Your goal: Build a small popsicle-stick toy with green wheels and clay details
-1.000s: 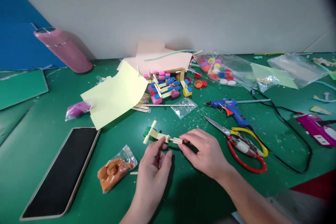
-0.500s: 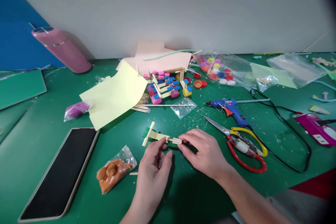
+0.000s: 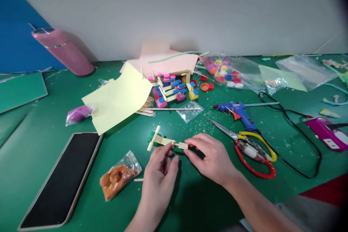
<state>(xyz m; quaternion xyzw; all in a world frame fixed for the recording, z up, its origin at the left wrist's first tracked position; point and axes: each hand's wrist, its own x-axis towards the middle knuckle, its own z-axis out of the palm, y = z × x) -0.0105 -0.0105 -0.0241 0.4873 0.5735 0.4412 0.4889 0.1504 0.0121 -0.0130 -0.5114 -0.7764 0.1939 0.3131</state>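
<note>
Low over the green table, both hands are at a small handmade model [image 3: 164, 140]. It has a pale yellow strip for a body, a crosspiece at its left end and green round parts under the ends. My left hand [image 3: 161, 174] grips it near the middle with bent fingers; the fingertips are partly hidden. Short pale wooden sticks [image 3: 181, 145] lie side by side along its right end. My right hand [image 3: 210, 156] pinches that end between thumb and fingers. Behind the hands stands a cluster of similar models [image 3: 174, 88] with blue, pink and yellow parts.
On the right lie a blue glue gun [image 3: 236, 111], scissors [image 3: 225, 130] and yellow-and-red handled tools. A phone [image 3: 61, 177], bagged orange clay [image 3: 118, 181] and yellow paper [image 3: 119, 98] occupy the left. Bagged bottle caps [image 3: 225, 72] and a pink bottle [image 3: 65, 50] are near the wall.
</note>
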